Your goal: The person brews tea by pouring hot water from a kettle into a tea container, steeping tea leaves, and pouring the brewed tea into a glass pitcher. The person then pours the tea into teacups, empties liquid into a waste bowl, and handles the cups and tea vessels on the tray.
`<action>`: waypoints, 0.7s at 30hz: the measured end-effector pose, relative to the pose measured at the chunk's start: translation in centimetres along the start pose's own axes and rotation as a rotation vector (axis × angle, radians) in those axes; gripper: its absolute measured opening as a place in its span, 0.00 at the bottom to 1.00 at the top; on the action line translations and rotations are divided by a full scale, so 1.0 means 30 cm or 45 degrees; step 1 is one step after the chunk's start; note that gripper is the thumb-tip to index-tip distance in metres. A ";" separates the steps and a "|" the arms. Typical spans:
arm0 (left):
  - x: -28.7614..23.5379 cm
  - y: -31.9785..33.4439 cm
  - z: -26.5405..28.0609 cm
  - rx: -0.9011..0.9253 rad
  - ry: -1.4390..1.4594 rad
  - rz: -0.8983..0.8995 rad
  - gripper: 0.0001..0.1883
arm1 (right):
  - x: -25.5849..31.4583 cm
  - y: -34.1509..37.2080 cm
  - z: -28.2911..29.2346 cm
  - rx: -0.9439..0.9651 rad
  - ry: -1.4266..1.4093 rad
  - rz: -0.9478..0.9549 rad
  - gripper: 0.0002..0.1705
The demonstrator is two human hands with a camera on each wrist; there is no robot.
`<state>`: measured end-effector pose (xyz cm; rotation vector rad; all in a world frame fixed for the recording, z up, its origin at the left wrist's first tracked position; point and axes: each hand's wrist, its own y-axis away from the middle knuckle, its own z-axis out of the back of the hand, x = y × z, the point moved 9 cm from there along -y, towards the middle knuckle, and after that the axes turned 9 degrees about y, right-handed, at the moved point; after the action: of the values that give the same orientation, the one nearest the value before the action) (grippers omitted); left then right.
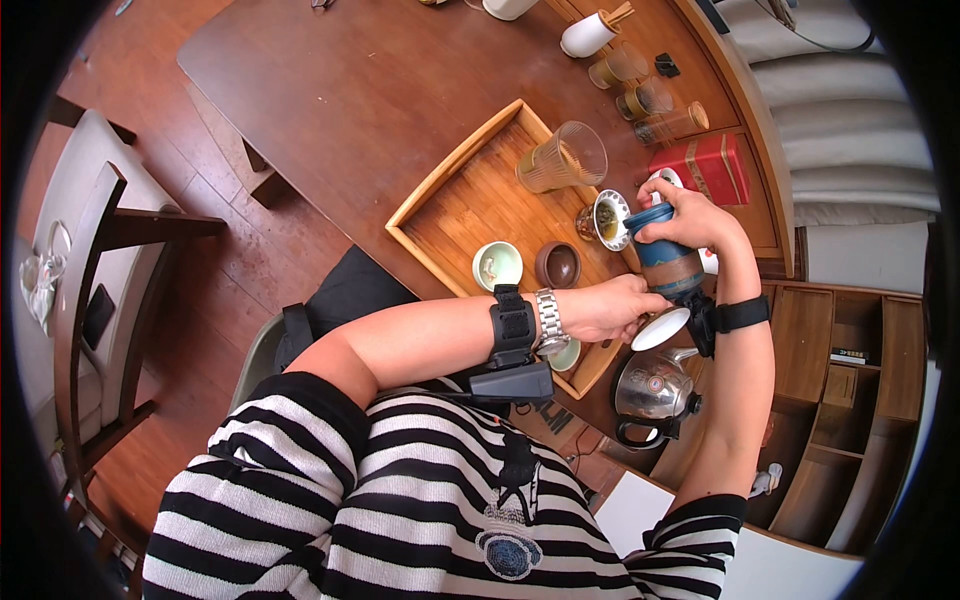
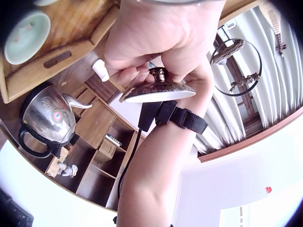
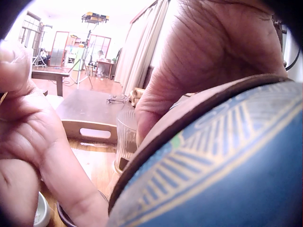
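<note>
My right hand (image 1: 690, 215) grips a blue canister (image 1: 655, 243) with a brown band, tilted toward a white bowl with a patterned rim (image 1: 597, 217). Dark tea leaves lie inside the bowl. Up close in the right wrist view, the canister (image 3: 227, 165) shows yellow line patterns. Just below it, my left hand (image 1: 607, 305) pinches a lid (image 1: 662, 328) by its knob. In the left wrist view that lid (image 2: 161, 90) has a dark patterned top and a white underside.
A wooden tray (image 1: 455, 190) holds a ribbed glass pitcher (image 1: 548, 168), a pale green bowl (image 1: 497, 266) and a brown cup (image 1: 557, 266). A steel kettle (image 1: 655, 385) stands near my forearms. Beyond are a red box (image 1: 715, 170) and several glass jars (image 1: 645, 98).
</note>
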<state>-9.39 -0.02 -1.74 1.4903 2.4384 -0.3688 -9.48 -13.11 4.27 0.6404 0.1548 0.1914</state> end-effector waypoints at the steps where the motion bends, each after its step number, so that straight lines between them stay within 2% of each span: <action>1: -0.004 0.003 -0.004 0.003 -0.024 -0.001 0.10 | 0.000 0.001 0.003 -0.002 0.006 -0.005 0.29; 4: -0.018 0.003 -0.010 -0.090 0.070 -0.059 0.09 | 0.002 0.001 0.009 -0.012 0.007 0.009 0.29; 8: -0.011 -0.001 -0.007 -0.038 0.005 -0.004 0.11 | 0.000 -0.003 0.013 -0.005 0.019 -0.002 0.29; 13: -0.004 -0.040 0.012 -0.046 0.100 -0.081 0.11 | -0.008 -0.011 0.014 -0.010 0.070 -0.013 0.30; 21: -0.007 -0.039 0.022 -0.100 0.098 -0.079 0.11 | 0.006 -0.011 0.020 0.005 0.073 -0.024 0.32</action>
<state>-10.30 -0.95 -2.19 1.4241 2.5323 -0.2296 -9.13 -13.66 4.53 0.6378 0.2168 0.1916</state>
